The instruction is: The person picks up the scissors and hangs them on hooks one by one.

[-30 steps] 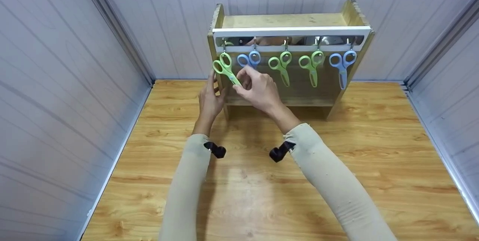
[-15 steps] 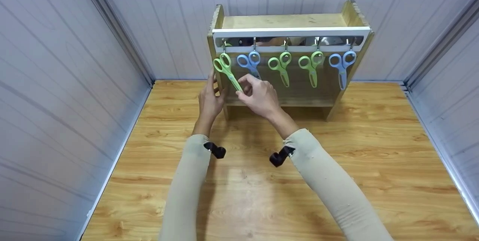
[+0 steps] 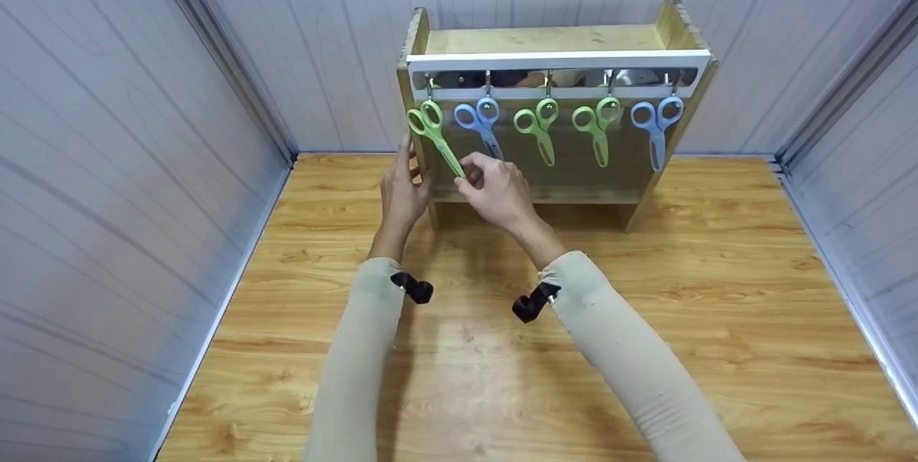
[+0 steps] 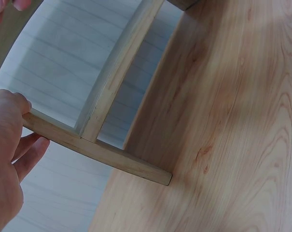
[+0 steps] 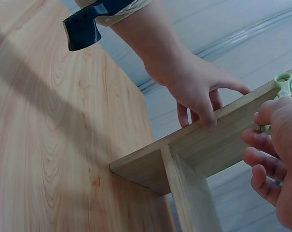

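Observation:
My right hand (image 3: 498,193) pinches the blade end of the leftmost green scissors (image 3: 435,135), whose upper handle loop is at the first hook. These scissors slant down to the right, and the fingers hide their tip. With thumb and fingers on opposite faces, my left hand (image 4: 6,150) grips the left side board (image 4: 102,152) of a wooden rack (image 3: 545,39). Blue scissors (image 3: 487,133) hang just right of the green pair, close above my right hand. Further along hang green scissors (image 3: 543,138), another green pair (image 3: 599,139) and blue scissors (image 3: 655,128).
A white rail (image 3: 559,60) with metal hooks runs across the rack's front. Below it, a lower crossboard (image 3: 574,196) joins the sides. The rack stands on a wood-patterned surface (image 3: 466,376), near the back wall (image 3: 344,53); panelled walls rise at both sides.
My right hand has moved slightly down with the green scissors' blade end, uncovering the blue scissors' blades behind it. The left hand keeps its place on the side board.

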Tool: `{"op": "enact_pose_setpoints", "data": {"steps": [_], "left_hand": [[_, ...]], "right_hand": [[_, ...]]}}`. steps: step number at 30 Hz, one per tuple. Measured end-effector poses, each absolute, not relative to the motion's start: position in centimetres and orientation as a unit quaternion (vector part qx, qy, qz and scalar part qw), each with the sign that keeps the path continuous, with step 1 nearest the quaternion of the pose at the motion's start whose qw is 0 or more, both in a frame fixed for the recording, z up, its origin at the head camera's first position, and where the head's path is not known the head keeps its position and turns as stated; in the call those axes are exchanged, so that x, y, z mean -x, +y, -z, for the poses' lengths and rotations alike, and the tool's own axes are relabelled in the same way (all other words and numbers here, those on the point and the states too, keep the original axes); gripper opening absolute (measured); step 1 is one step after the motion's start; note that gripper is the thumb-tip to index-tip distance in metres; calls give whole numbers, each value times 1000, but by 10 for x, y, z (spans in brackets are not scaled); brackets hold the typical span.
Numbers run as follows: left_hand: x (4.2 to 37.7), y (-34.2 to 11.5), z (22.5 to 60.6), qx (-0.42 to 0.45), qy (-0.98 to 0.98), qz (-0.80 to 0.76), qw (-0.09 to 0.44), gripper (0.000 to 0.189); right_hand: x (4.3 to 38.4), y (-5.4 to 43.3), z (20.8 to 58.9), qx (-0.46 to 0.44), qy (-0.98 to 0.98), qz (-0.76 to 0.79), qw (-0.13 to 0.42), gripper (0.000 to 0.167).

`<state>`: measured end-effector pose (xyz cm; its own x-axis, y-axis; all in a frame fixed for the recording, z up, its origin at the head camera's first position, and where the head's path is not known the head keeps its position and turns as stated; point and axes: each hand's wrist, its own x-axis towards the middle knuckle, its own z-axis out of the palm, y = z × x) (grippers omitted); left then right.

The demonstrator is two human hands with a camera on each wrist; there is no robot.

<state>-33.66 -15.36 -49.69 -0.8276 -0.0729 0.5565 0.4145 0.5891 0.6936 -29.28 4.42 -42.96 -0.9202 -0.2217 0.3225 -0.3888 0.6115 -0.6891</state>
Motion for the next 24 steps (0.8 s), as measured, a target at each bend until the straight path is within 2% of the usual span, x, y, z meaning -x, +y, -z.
{"op": "enact_pose_setpoints", "data": {"steps": [13, 24], "left_hand": [[336, -154, 496, 95, -850, 444, 266, 72], [335, -153, 495, 91, -854, 443, 258, 73]], "right_hand": [[297, 40, 436, -164, -895, -408, 76, 31], [295, 39, 436, -195, -887, -416, 44, 43]]}}
